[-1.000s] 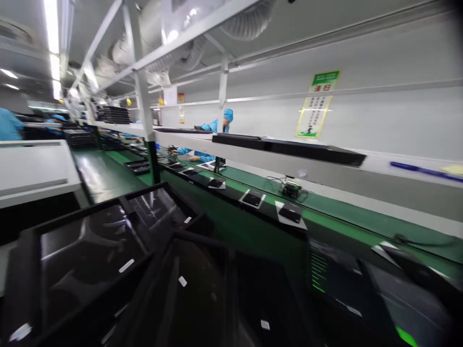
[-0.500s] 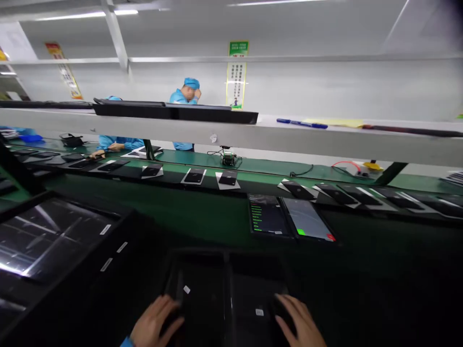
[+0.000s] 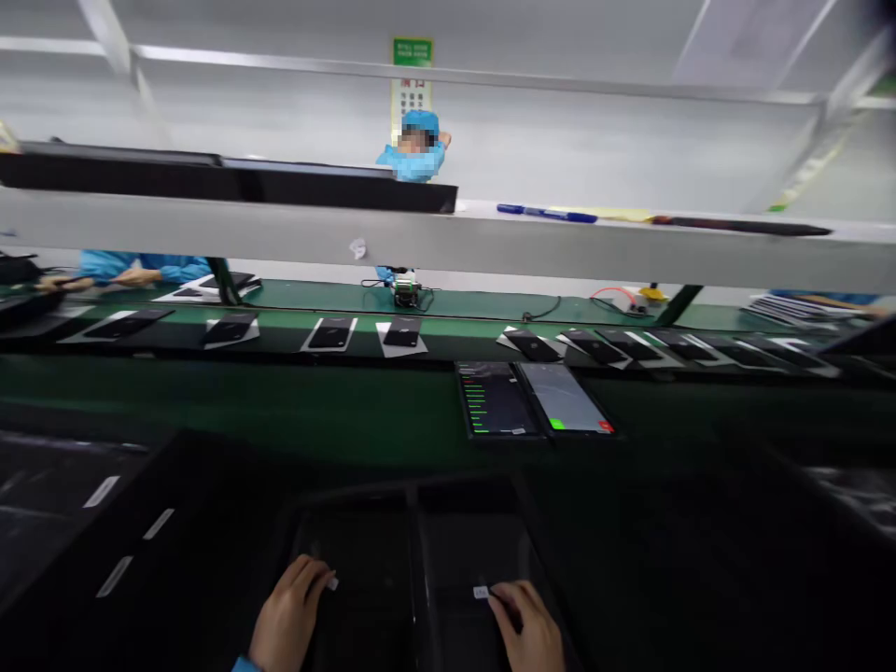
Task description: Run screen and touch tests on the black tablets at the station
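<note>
Two dark tablets, the left one [image 3: 368, 551] and the right one [image 3: 466, 537], lie side by side in front of me in a dark tray. My left hand [image 3: 290, 602] is closed in a pinch at a small white sticker [image 3: 332, 583] over the left tablet. With thumb and forefinger together, my right hand [image 3: 525, 621] pinches the right edge of another white sticker [image 3: 480, 592], which has small print. Whether either sticker is lifted from its surface is too dark to tell.
Beyond the tray lie two lit tablets, one with green bars [image 3: 494, 401] and one with a pale screen [image 3: 567, 397]. Dark devices [image 3: 332, 332] line the far belt. A grey shelf [image 3: 280, 224] crosses overhead, bearing a blue pen [image 3: 546, 214]. Co-workers in blue [image 3: 416, 159] are across.
Both hands have moved from the tablets' outer sides onto the stickers and closed into pinches. The left sticker has shifted slightly toward me. The view has turned right.
</note>
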The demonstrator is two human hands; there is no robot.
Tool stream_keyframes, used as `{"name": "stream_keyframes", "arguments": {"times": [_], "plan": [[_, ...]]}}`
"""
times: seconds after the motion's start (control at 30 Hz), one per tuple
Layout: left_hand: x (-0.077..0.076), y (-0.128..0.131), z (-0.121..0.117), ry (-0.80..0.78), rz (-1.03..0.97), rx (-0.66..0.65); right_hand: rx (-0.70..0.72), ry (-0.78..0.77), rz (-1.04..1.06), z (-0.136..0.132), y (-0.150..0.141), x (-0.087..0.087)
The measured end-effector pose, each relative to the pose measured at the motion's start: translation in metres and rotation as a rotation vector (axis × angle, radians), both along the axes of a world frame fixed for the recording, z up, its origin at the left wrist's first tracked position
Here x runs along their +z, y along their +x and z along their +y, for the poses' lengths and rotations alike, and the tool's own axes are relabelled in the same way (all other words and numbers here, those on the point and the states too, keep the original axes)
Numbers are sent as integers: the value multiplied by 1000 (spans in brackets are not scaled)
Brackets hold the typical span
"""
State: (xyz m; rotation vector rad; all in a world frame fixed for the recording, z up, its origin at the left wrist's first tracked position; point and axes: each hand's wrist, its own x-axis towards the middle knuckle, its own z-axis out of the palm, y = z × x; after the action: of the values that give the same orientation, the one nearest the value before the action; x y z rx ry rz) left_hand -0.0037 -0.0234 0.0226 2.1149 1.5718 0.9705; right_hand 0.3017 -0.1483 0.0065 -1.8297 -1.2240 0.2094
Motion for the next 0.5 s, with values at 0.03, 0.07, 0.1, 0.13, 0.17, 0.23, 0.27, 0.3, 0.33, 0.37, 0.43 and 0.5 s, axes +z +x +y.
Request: {"name": "stream_keyframes", "arguments": {"times": [0.03, 0.07, 0.1, 0.13, 0.17, 0.23, 0.27, 0.3, 0.33, 0.37, 0.43, 0.5], "plan": [[-1, -1, 3, 23, 9, -19, 8, -15, 2, 0, -1, 3], [-4, -1, 5, 52, 26, -40, 17, -31, 4, 0, -2, 6], [-6, -2, 8, 81, 48, -63, 25, -45, 7, 0, -2, 8], [-10, -3, 10, 105, 71, -91, 26, -58, 9, 0, -2, 10], [-13, -4, 12, 121, 89, -118, 22, -69, 10, 0, -3, 11], [-19, -7, 14, 139, 111, -145, 12, -88, 7, -1, -5, 13], [-22, -9, 14, 148, 112, -155, 8, -97, 4, -1, -7, 13], [-24, -11, 15, 158, 113, -164, 1, -105, 1, 0, -8, 14], [-27, -12, 15, 170, 113, -172, -6, -112, -2, 1, -10, 16], [-29, -13, 16, 182, 112, -176, -14, -117, -4, 2, -11, 17], [-31, -13, 16, 204, 105, -168, -28, -127, -5, 4, -12, 21], [-30, -11, 14, 224, 91, -145, -30, -139, -3, 6, -11, 24]]}}
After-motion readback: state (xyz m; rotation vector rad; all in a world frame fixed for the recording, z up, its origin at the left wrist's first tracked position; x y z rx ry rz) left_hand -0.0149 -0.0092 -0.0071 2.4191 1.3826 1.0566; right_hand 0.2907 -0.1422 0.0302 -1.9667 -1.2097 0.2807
